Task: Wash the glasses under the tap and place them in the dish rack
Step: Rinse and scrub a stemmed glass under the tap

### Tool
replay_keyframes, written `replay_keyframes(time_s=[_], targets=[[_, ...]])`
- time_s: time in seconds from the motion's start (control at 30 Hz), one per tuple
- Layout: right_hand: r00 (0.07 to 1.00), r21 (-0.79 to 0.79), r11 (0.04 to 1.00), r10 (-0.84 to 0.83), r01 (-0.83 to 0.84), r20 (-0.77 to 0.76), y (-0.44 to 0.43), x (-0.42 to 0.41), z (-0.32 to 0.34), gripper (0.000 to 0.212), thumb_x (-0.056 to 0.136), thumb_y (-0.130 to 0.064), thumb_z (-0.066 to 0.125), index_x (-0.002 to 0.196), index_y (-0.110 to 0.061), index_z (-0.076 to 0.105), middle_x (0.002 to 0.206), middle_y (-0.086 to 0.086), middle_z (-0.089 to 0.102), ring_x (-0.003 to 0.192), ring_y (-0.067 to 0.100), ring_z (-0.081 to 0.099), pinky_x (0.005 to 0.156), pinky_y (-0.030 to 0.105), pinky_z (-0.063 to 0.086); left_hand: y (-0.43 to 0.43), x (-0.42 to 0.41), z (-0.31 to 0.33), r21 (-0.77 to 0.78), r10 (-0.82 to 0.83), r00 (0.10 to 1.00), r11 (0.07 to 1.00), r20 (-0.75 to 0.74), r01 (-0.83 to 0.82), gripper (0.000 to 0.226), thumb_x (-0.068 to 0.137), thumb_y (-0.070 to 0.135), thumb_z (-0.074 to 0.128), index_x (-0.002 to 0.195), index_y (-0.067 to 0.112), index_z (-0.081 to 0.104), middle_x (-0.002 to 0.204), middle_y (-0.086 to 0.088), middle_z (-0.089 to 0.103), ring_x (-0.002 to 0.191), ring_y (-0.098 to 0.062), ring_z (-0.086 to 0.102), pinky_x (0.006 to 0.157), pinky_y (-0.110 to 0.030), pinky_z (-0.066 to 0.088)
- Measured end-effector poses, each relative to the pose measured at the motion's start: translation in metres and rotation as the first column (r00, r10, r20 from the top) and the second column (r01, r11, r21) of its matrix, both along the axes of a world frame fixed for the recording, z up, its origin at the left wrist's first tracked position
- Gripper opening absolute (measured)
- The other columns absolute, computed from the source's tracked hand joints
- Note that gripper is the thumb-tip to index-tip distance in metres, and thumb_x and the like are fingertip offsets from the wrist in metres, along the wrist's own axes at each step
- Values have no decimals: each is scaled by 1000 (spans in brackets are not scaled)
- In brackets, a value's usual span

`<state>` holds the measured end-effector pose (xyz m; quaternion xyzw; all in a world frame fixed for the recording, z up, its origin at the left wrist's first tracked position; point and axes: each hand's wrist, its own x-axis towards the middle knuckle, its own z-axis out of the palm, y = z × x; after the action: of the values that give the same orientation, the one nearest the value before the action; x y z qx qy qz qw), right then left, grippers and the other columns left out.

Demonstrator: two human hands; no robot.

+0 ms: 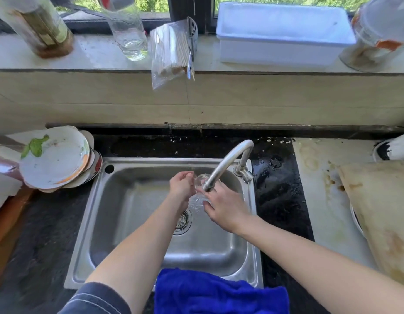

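Note:
A clear glass (199, 184) is held over the steel sink (133, 200), right under the spout of the metal tap (228, 162), with water splashing off it. My left hand (181, 186) grips its rim from the left. My right hand (225, 206) holds its lower part from the right. A second clear glass (130, 35) stands on the windowsill at the back. No dish rack is in view.
Dirty plates (56, 157) are stacked left of the sink. A blue cloth (219, 293) hangs over the sink's front edge. The sill holds a bottle (40, 26), a bag of chopsticks (171, 51), a white tub (282, 32) and a jar (377, 35). A cutting board (382, 214) lies at the right.

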<state>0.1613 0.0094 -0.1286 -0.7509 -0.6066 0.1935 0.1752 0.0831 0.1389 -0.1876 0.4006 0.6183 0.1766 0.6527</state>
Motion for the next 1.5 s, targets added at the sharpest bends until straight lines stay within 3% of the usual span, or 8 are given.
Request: replay_keyframes(time_s=[0.13, 0.23, 0.4, 0.6, 0.7, 0.8, 1.23, 1.5], targets=[[997, -4, 1000, 26, -26, -70, -5, -1, 2, 35, 93, -23, 51, 126, -22, 60, 118, 5, 61, 108, 25, 54, 78, 43, 51, 4, -4, -1, 8, 60, 998, 998, 10, -60, 13, 95, 4, 50, 93, 9, 63, 86, -11, 63, 76, -23, 59, 67, -29, 52], [997, -58, 998, -41, 37, -68, -5, 3, 0, 31, 94, -27, 51, 122, -21, 62, 119, -2, 59, 107, 22, 56, 81, 42, 50, 1, -7, -2, 10, 79, 996, 997, 50, -79, 14, 96, -1, 45, 99, 5, 57, 75, -8, 58, 64, -17, 55, 50, -22, 51], [968, -64, 994, -102, 90, -231, -1, -8, 7, 27, 95, -32, 52, 113, -22, 70, 110, -2, 65, 100, 20, 60, 85, 41, 47, -4, -9, -1, 9, 129, 991, 991, 43, -130, 14, 97, 4, 46, 95, 6, 60, 78, -9, 60, 65, -17, 55, 59, -27, 49], [939, -83, 973, -230, 216, -257, 7, -9, 7, 34, 92, -43, 55, 105, -17, 73, 109, -2, 60, 96, 16, 61, 85, 40, 49, -14, -16, 10, -83, 42, 994, 996, 101, -34, 17, 95, -4, 42, 106, 4, 52, 74, -9, 54, 57, -18, 53, 43, -22, 49], [973, -35, 998, -65, 59, -221, 2, -1, 11, 23, 94, -31, 59, 105, -18, 74, 100, 1, 67, 89, 16, 57, 77, 33, 43, -2, -28, 16, -249, -125, 992, 960, 35, 129, 10, 92, 12, 52, 100, 10, 57, 71, -8, 56, 58, -23, 59, 62, -34, 55], [984, -78, 993, 75, -88, -162, -2, 4, 7, 17, 90, -25, 64, 99, -15, 74, 99, 2, 71, 90, 22, 60, 80, 38, 49, 1, -32, 19, -310, -354, 934, 894, -50, 323, 14, 94, 19, 53, 95, 8, 62, 74, -11, 60, 57, -25, 62, 53, -28, 52], [984, -103, 994, 21, -40, -175, -8, -14, 18, 31, 97, -26, 50, 124, -24, 63, 127, 1, 63, 115, 21, 56, 93, 39, 45, -10, -30, 10, -80, -22, 1000, 997, 4, 23, 18, 96, 1, 48, 81, 4, 57, 74, -12, 56, 55, -21, 56, 38, -23, 50], [982, -123, 974, 186, -188, -27, -3, -1, 10, 31, 98, -33, 50, 122, -20, 64, 129, -1, 59, 117, 18, 53, 95, 38, 45, -3, -46, 16, -108, -251, 963, 965, -94, 241, 13, 93, 21, 59, 91, 8, 60, 59, -11, 53, 37, -16, 45, 41, -20, 38]])
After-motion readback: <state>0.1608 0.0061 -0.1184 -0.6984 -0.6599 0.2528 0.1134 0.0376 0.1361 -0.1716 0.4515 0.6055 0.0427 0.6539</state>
